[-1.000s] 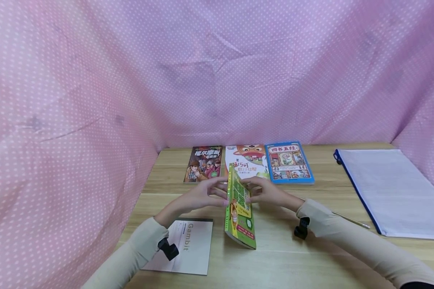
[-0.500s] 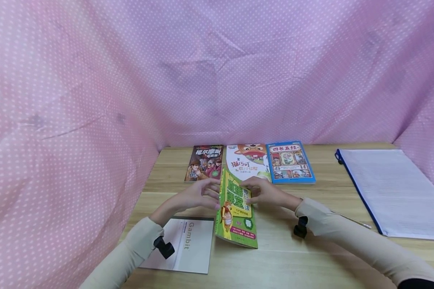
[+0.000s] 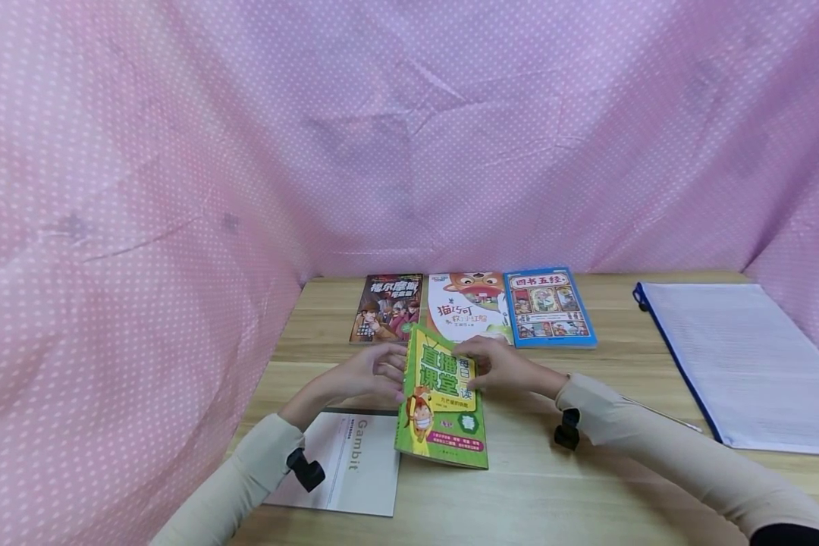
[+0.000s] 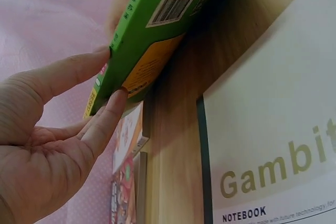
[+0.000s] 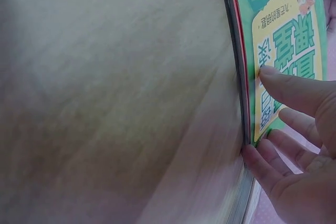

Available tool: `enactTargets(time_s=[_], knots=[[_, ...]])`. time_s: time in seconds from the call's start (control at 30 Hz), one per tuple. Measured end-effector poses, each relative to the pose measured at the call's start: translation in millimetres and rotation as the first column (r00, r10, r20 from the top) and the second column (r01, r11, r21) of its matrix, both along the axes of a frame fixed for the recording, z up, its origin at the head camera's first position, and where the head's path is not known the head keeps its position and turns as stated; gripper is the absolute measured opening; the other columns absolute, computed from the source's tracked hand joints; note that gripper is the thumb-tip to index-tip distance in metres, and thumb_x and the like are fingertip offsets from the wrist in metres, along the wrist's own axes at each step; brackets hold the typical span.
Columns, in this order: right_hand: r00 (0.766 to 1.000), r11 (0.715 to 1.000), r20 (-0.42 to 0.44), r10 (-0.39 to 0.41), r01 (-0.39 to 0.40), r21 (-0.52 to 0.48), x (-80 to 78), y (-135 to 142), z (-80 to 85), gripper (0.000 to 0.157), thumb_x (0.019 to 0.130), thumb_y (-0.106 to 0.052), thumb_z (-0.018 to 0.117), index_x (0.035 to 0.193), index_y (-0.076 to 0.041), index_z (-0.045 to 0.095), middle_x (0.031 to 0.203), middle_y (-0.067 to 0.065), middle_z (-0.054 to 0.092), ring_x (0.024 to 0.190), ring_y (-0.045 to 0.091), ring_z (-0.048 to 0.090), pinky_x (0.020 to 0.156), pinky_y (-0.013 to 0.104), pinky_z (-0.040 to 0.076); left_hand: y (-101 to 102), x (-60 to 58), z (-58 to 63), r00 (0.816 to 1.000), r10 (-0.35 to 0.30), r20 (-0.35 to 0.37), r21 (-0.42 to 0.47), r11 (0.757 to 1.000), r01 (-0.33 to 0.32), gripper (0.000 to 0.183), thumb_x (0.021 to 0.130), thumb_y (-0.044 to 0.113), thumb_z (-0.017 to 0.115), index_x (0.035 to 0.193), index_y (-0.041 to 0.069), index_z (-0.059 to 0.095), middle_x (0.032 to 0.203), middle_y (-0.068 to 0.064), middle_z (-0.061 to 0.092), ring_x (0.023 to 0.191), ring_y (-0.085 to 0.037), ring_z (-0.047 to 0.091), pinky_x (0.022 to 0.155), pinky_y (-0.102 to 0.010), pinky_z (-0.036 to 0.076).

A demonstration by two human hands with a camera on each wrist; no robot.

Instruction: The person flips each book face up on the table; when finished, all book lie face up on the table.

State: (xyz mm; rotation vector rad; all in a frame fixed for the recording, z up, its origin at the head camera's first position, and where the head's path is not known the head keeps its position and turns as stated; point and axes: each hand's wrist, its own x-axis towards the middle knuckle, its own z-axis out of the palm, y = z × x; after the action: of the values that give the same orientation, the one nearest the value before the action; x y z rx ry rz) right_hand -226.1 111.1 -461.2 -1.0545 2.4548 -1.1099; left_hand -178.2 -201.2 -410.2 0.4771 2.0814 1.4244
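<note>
A green children's book (image 3: 444, 409) with yellow panels and a cartoon figure stands tilted over the table, front cover facing up and toward me. My left hand (image 3: 371, 373) is at its spine. In the left wrist view, the straight thumb (image 4: 79, 69) meets the spine while a finger (image 4: 107, 116) touches the back cover beside the barcode. On the other side, my right hand (image 3: 498, 364) holds the upper right part. Its thumb (image 5: 286, 85) lies on the front cover, and the other fingers reach the book's edges in the right wrist view.
Three books lie in a row at the back: a dark one (image 3: 386, 307), a white one (image 3: 460, 303) and a blue one (image 3: 549, 307). A "Gambit" notebook (image 3: 362, 474) lies front left. To the right are a thin rod (image 3: 662, 413) and a white zip pouch (image 3: 757, 364). Pink dotted cloth (image 3: 409, 152) hangs behind.
The green book has turned from nearly edge-on, its spine swinging left and its front cover coming into view. My left hand has shifted slightly left with the spine; the right hand has barely moved.
</note>
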Motion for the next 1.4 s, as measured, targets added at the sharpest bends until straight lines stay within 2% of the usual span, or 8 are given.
enactTargets(time_s=[0.1,0.27,0.37,0.5,0.77,1.03,1.23,1.4], knots=[[1.000,1.000,-0.024,0.001,0.000,0.028,-0.7,1,-0.8,0.058,0.085,-0.016,0.083,0.138,-0.010,0.063,0.142,0.012,0.060,0.128,0.031,0.057,0.102,0.043,0.056,0,-0.5,-4.3,1.000,0.015,0.014,-0.009,1.000,-0.014,0.077,0.083,0.000,0.078,0.150,0.001,0.041,0.131,-0.021,0.059,0.114,-0.027,0.066,0.095,-0.039,0.060],[1.000,0.998,-0.003,-0.005,0.005,0.058,-1.0,5,-2.7,0.055,0.085,-0.019,0.083,0.136,-0.013,0.065,0.144,0.011,0.060,0.130,0.031,0.055,0.104,0.046,0.052,1,1.7,-12.1,0.999,0.036,0.019,-0.079,0.996,-0.034,0.073,0.084,0.001,0.078,0.149,0.007,0.046,0.125,-0.014,0.063,0.110,-0.023,0.067,0.092,-0.037,0.061],[1.000,0.997,0.014,-0.012,0.011,0.070,-0.8,7,-3.6,0.052,0.086,-0.020,0.083,0.135,-0.015,0.066,0.147,0.011,0.058,0.132,0.032,0.051,0.104,0.047,0.050,2,3.1,-16.4,0.999,0.041,0.014,-0.101,0.994,-0.039,0.073,0.085,0.002,0.078,0.150,0.007,0.045,0.123,-0.013,0.064,0.108,-0.023,0.068,0.091,-0.037,0.061],[1.000,0.997,0.010,-0.011,0.010,0.083,-0.3,11,-4.3,0.050,0.086,-0.020,0.082,0.134,-0.014,0.067,0.149,0.012,0.055,0.135,0.034,0.047,0.104,0.047,0.047,3,3.5,-22.4,0.999,0.038,0.031,-0.084,0.996,-0.035,0.071,0.085,-0.001,0.077,0.149,0.003,0.045,0.122,-0.017,0.065,0.106,-0.023,0.070,0.090,-0.037,0.062],[1.000,0.998,0.019,-0.018,0.017,0.063,2.5,20,-2.4,0.050,0.085,-0.017,0.083,0.132,-0.009,0.068,0.152,0.018,0.051,0.140,0.043,0.042,0.112,0.060,0.043,10,1.6,-28.3,0.998,0.035,0.046,-0.064,0.997,-0.032,0.072,0.084,-0.003,0.078,0.147,0.000,0.045,0.122,-0.017,0.065,0.104,-0.023,0.071,0.091,-0.036,0.062],[1.000,0.998,-0.006,0.002,-0.002,0.071,3.1,29,-2.4,0.047,0.086,-0.018,0.082,0.131,-0.008,0.068,0.151,0.019,0.052,0.140,0.043,0.043,0.113,0.059,0.043,18,0.8,-32.1,0.999,0.024,0.037,-0.067,0.998,-0.021,0.071,0.084,-0.002,0.078,0.147,0.000,0.046,0.119,-0.016,0.065,0.102,-0.022,0.071,0.090,-0.035,0.062],[1.000,0.998,0.009,-0.007,0.007,0.065,2.1,37,-2.9,0.048,0.085,-0.016,0.083,0.131,-0.007,0.068,0.150,0.019,0.053,0.140,0.043,0.045,0.113,0.058,0.044,27,1.1,-33.6,0.998,0.045,0.039,-0.083,0.996,-0.042,0.072,0.083,-0.001,0.079,0.146,-0.001,0.046,0.116,-0.013,0.067,0.102,-0.021,0.072,0.090,-0.035,0.062],[1.000,0.998,0.018,-0.002,0.001,0.066,3.0,43,-2.4,0.047,0.086,-0.016,0.082,0.130,-0.008,0.068,0.149,0.018,0.054,0.140,0.042,0.046,0.113,0.058,0.044,35,2.1,-37.3,0.999,0.045,0.012,-0.102,0.994,-0.044,0.072,0.082,-0.003,0.080,0.146,-0.002,0.047,0.113,-0.012,0.068,0.099,-0.019,0.072,0.089,-0.032,0.062]])
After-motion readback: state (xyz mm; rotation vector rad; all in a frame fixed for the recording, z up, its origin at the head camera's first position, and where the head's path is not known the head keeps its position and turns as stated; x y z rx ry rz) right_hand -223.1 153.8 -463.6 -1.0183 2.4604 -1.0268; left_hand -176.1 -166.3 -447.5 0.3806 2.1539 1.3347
